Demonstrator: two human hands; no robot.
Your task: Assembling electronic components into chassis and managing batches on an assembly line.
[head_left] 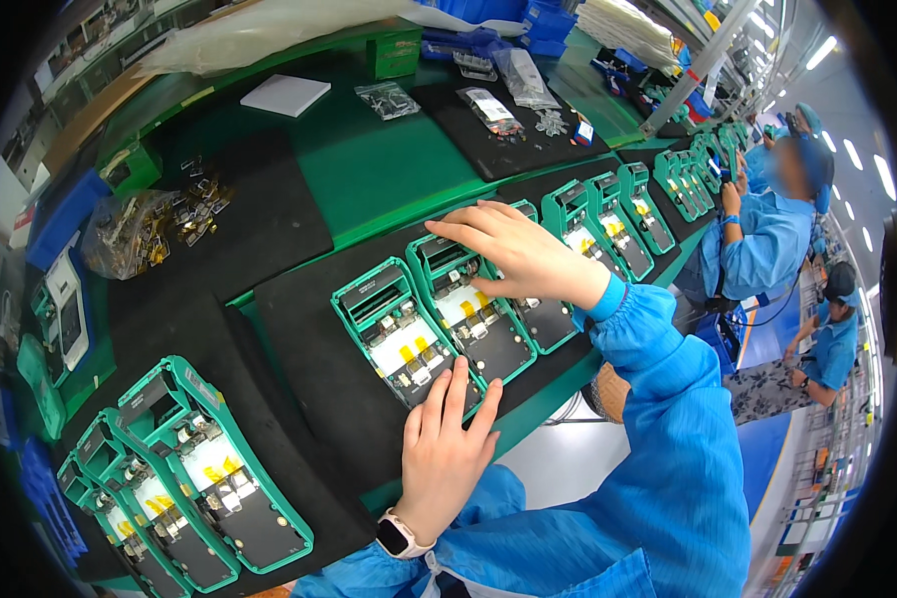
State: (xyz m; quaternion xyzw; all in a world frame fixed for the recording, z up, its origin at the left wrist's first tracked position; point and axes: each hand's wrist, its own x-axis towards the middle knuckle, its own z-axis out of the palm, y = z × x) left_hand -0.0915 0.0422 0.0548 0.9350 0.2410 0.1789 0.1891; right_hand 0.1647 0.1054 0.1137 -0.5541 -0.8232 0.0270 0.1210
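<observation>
Side by side on a black mat lie green device housings with open interiors. They hold dark panels, metal parts, white pieces and yellow tape. My left hand (444,453), a watch (404,535) on its wrist, is open, with its fingertips at the lower ends of the leftmost housing (389,334) and the second housing (468,309). My right hand (523,249) reaches over the second housing from the right. Its fingers are stretched out across the upper end, and its thumb is near the metal parts inside. This hand partly covers the third housing (548,324).
More housings (618,224) continue along the line to the right; several stand at the lower left (219,478). Across the bench are a bag of small metal parts (130,234), a white pad (285,95) and clear bags (387,101). Co-workers (772,214) in blue are at the right.
</observation>
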